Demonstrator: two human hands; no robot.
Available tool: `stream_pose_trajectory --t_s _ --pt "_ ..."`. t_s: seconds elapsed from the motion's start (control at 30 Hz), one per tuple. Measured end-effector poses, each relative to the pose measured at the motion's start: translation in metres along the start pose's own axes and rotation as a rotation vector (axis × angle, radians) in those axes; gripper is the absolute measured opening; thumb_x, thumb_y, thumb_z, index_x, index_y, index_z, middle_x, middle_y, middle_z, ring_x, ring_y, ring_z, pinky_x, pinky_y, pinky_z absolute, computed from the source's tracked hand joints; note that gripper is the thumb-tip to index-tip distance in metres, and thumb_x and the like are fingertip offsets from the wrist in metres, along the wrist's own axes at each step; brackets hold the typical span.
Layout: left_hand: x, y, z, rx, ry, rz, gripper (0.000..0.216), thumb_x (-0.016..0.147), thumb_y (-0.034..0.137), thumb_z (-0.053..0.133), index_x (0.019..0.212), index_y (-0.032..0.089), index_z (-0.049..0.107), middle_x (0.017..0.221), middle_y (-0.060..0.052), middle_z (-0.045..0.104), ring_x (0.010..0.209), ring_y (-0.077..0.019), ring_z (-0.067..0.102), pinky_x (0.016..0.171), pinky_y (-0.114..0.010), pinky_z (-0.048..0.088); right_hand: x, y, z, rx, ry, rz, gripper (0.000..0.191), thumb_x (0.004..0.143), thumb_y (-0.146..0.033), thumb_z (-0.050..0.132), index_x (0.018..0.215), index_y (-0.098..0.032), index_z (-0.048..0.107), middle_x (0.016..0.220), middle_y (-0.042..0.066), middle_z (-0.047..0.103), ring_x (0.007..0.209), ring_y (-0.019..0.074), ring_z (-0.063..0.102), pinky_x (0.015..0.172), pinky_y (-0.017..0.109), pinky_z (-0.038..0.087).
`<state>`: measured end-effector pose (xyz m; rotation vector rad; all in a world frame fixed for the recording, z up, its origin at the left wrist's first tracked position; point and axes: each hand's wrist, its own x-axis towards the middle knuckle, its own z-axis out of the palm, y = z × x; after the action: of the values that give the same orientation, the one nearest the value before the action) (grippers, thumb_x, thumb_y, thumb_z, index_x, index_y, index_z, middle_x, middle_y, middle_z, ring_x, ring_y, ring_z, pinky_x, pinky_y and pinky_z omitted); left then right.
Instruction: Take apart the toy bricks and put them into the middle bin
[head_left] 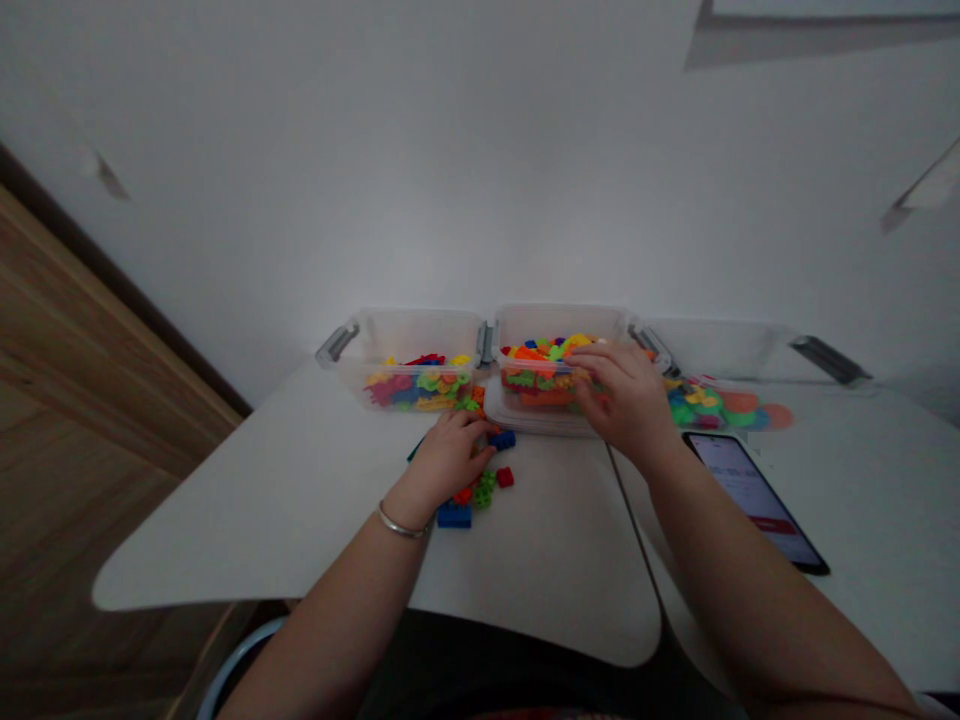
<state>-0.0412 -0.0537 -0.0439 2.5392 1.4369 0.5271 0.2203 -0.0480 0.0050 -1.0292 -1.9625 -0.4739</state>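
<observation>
My left hand (450,455) lies over a small loose pile of plastic pieces on the table, its fingers apart and touching some of them. Around it are a blue block (454,516), a red block (505,477), a green piece (485,488) and another blue block (503,440). My right hand (628,400) is at the right front corner of the middle clear box (562,320), its fingers stretched over the rim with the thumb apart below them. Colourful plastic pieces (536,352) fill the lower part of that box. I make out nothing held in either hand.
A left clear box (420,330) holds mixed pieces. On the right, another clear box (720,345) contains coloured round and flower-like pieces. A phone (754,495) with its screen lit lies beside my right forearm. Behind the white table (300,500) stands a wall.
</observation>
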Motion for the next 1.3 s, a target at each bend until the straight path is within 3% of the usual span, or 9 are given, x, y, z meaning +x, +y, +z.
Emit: stream_pose_trajectory --t_s 0.1,0.2,0.37,0.5,0.63,0.93,1.3 --pt "0.0 0.0 0.001 -0.001 0.002 0.005 0.031 0.091 0.025 0.067 0.12 0.019 0.073 0.119 -0.012 0.067 0.116 -0.0295 0.058 0.105 -0.047 0.048 0.0 -0.012 0.0 0.16 -0.105 -0.142 0.019 0.093 -0.02 0.054 0.098 -0.021 0.072 0.098 0.006 0.077 0.092 0.021 0.069 0.085 0.035 0.053" --pt "0.001 0.0 0.002 0.0 0.013 0.025 0.032 0.091 0.025 0.066 0.122 0.021 0.072 0.121 -0.011 0.066 0.115 -0.0291 0.058 0.105 -0.047 0.048 -0.004 -0.023 0.008 0.256 -0.288 -0.201 0.019 0.094 -0.019 0.054 0.095 -0.02 0.073 0.098 0.005 0.077 0.089 0.0184 0.07 0.079 0.03 0.053" --pt "0.002 0.0 0.004 0.023 0.012 0.036 0.036 0.091 0.026 0.066 0.126 0.024 0.071 0.121 -0.01 0.066 0.114 -0.0294 0.059 0.104 -0.047 0.049 -0.014 -0.036 0.027 0.208 -0.61 -0.123 0.024 0.092 -0.017 0.057 0.111 -0.02 0.071 0.112 0.006 0.075 0.101 0.0218 0.07 0.082 0.032 0.054" --pt "0.004 0.001 0.005 0.028 0.02 0.035 0.035 0.091 0.026 0.065 0.125 0.024 0.071 0.122 -0.011 0.066 0.115 -0.0294 0.059 0.105 -0.047 0.049 -0.019 -0.039 0.038 0.119 -0.778 -0.051 0.032 0.088 -0.019 0.063 0.12 -0.018 0.069 0.119 0.009 0.073 0.109 0.0265 0.067 0.092 0.038 0.052" --pt "0.004 0.003 0.005 0.025 0.01 0.026 0.035 0.091 0.025 0.065 0.125 0.023 0.071 0.12 -0.011 0.066 0.115 -0.0293 0.059 0.105 -0.047 0.049 -0.023 -0.037 0.043 0.115 -0.816 -0.033 0.03 0.087 -0.017 0.064 0.116 -0.018 0.07 0.122 0.011 0.071 0.113 0.0271 0.065 0.095 0.04 0.05" --pt "0.002 0.003 0.002 0.011 0.021 0.03 0.03 0.092 0.026 0.063 0.121 0.02 0.069 0.118 -0.01 0.067 0.116 -0.0279 0.06 0.104 -0.045 0.05 -0.019 -0.037 0.039 0.071 -0.831 0.016 0.015 0.091 -0.021 0.059 0.1 -0.02 0.072 0.104 0.007 0.074 0.098 0.0253 0.067 0.078 0.034 0.051" --pt "0.002 0.002 0.0 0.039 0.029 0.025 0.028 0.091 0.024 0.062 0.118 0.019 0.07 0.118 -0.011 0.068 0.113 -0.0282 0.06 0.102 -0.044 0.05 -0.021 -0.038 0.036 0.078 -0.846 0.095 0.026 0.086 -0.021 0.065 0.112 -0.021 0.07 0.106 0.012 0.075 0.098 0.0291 0.07 0.078 0.037 0.054"
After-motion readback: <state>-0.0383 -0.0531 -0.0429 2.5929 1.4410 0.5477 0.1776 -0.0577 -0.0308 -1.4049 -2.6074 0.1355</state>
